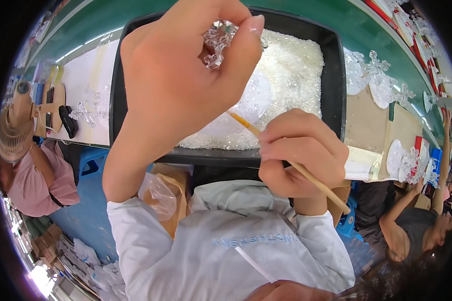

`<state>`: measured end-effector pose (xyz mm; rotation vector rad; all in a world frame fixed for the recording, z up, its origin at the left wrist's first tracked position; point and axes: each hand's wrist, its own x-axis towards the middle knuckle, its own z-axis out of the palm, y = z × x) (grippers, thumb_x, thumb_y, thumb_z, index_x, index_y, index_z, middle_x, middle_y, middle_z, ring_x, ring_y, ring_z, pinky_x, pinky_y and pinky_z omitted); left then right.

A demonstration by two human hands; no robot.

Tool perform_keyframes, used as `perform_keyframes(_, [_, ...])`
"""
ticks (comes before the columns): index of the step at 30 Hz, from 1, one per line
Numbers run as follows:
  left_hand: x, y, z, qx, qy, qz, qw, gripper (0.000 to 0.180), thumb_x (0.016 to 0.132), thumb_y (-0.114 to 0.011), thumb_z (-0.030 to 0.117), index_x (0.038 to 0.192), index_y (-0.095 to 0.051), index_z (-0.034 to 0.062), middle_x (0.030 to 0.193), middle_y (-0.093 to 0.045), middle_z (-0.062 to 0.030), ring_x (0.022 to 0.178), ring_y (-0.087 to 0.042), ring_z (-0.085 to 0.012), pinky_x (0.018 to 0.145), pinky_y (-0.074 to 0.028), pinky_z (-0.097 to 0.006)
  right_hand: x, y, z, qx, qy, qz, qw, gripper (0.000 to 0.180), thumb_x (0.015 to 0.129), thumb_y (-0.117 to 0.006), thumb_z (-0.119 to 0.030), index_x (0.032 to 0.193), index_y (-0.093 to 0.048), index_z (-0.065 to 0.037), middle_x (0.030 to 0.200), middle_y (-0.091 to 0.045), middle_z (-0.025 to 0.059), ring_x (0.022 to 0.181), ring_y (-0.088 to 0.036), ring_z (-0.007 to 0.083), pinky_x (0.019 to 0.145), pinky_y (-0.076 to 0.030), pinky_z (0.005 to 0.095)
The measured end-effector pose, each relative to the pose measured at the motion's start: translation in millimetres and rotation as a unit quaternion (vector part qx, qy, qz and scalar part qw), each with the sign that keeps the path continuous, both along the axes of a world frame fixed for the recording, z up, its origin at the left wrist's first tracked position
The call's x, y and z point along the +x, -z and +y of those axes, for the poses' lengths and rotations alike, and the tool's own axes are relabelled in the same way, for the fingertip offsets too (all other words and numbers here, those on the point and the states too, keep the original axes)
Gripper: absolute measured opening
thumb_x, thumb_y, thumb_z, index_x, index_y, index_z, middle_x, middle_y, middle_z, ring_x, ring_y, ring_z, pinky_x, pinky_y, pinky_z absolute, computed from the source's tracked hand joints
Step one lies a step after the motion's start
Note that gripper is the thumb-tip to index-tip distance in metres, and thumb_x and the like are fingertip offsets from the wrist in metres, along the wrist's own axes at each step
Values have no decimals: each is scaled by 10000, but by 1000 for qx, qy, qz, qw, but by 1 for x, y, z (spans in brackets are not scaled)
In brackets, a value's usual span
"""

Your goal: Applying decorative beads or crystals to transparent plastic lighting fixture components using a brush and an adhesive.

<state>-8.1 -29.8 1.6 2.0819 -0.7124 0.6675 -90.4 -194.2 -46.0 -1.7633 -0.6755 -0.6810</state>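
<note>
My left hand is raised over the tray, fingers closed round a clear faceted plastic ornament whose far parts are hidden by the hand. In my right hand is a thin paintbrush with a wooden handle; its tip points up and left, just beside my left wrist and apart from the ornament. Below both hands stands a black tray filled with white, glittering granules. A pale round disc, partly covered by my left hand, lies on the granules.
Clear ornaments on round bases stand right of the tray on the green table. More clear pieces and a black object lie left. A fan and a person in pink are left; another person sits right.
</note>
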Motion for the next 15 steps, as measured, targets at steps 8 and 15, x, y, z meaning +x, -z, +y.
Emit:
perform_keyframes(8, [1,8,-1,-24,16,-26,999,105,850,-756,0,895,-662,10,767,-665,9,636,-560,-3,559,-424,-140,-2,0,-9,-5,60,18,998,167,641,-647,84,773,-623,-15,770,-655,131,630,-637,200,562,-508,274])
perform_keyframes(15, [3,6,6,-18,32,-49,998,193,789,-812,-27,885,-646,-1,800,-645,1,684,-550,-14,597,-430,-147,-5,0,-14,27,90,31,995,192,641,-645,102,786,-633,-23,794,-653,126,654,-643,198,584,-520,267])
